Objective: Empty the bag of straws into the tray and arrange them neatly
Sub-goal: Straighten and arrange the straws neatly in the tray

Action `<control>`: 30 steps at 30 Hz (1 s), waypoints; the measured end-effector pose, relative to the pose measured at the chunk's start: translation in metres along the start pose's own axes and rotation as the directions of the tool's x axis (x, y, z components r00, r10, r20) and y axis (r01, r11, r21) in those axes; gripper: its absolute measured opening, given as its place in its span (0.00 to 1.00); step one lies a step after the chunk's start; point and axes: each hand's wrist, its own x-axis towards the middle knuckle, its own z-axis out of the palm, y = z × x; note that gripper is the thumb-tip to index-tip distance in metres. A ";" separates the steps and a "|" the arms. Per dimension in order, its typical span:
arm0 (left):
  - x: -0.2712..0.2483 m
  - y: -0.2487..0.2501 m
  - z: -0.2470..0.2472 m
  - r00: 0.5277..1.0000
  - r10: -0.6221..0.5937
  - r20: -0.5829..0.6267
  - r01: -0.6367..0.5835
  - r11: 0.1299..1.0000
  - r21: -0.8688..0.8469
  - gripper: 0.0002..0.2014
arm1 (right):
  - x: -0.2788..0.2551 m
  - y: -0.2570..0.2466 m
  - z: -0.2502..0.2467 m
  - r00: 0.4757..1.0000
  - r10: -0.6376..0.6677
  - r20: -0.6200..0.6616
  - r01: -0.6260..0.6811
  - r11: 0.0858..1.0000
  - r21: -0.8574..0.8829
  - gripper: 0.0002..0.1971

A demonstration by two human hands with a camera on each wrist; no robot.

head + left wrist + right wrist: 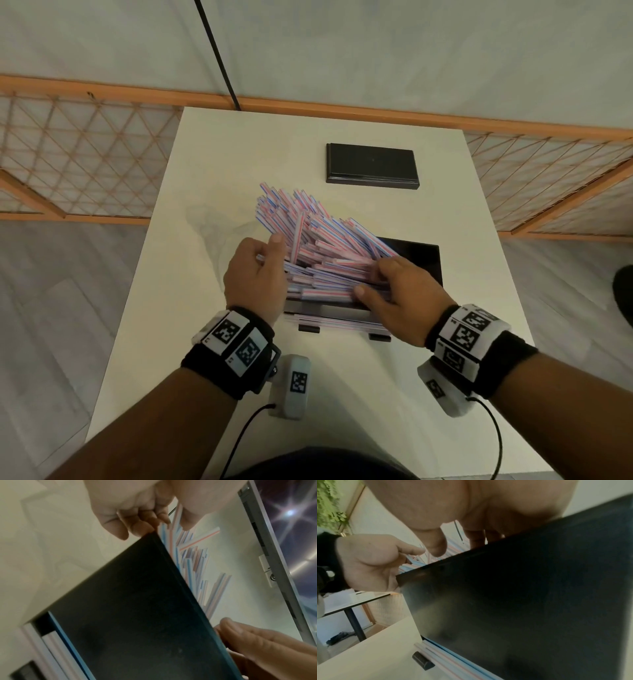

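A loose pile of red-and-blue striped straws (308, 233) (193, 561) lies askew across the black tray (421, 260) (137, 601) (522, 588) and sticks out past its far left side. My left hand (260, 270) (133, 515) is at the pile's left end, fingers curled, pinching a few straws against the thumb. My right hand (394, 291) (471, 507) lies on the pile's right part over the tray, fingers fairly straight on top and thumb against the near straws. A few straws (339, 320) (436, 651) lie on the table under the tray's near edge.
The clear plastic bag (212, 222) lies crumpled on the white table left of the pile. A black rectangular lid or second tray (371, 166) sits at the back. The tray stands on small black feet (309, 329) (423, 660). A wooden lattice fence lies beyond the table.
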 end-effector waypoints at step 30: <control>0.004 0.006 0.007 0.992 -0.029 0.123 0.086 0.872 -0.482 0.23 | -0.011 -0.019 -0.013 0.997 0.056 0.046 -0.036 0.932 -0.360 0.40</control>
